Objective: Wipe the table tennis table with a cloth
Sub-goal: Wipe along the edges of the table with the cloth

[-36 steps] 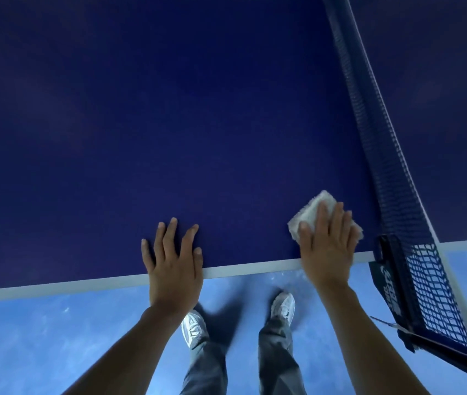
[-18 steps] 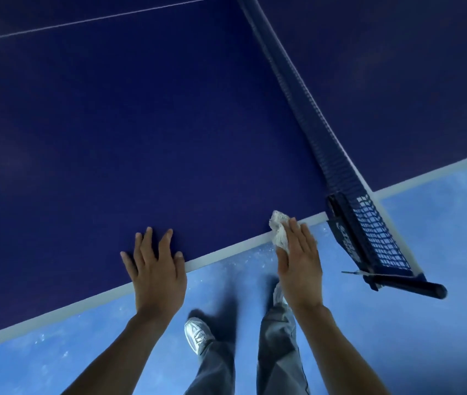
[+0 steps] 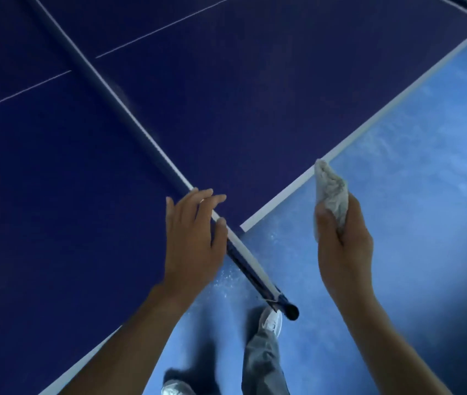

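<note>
The dark blue table tennis table [image 3: 255, 109] fills the upper left, its white side edge running diagonally. A crumpled white cloth [image 3: 330, 192] is gripped in my right hand [image 3: 343, 249], held in the air over the floor just off the table's side edge. Over the near end of the net [image 3: 129, 112], beside its post, hovers my left hand [image 3: 192, 240], fingers straight and spread, holding nothing. Whether it touches the net's top band is unclear.
The net post and clamp [image 3: 269, 292] stick out past the table edge between my arms. Blue floor [image 3: 412, 138] lies to the right and below. My legs in grey trousers and white shoes [image 3: 272, 323] stand beside the post.
My right hand has lifted the cloth off the table edge and carried it right, past the net post. My left hand left the table surface and now is over the net. The view swung right.
</note>
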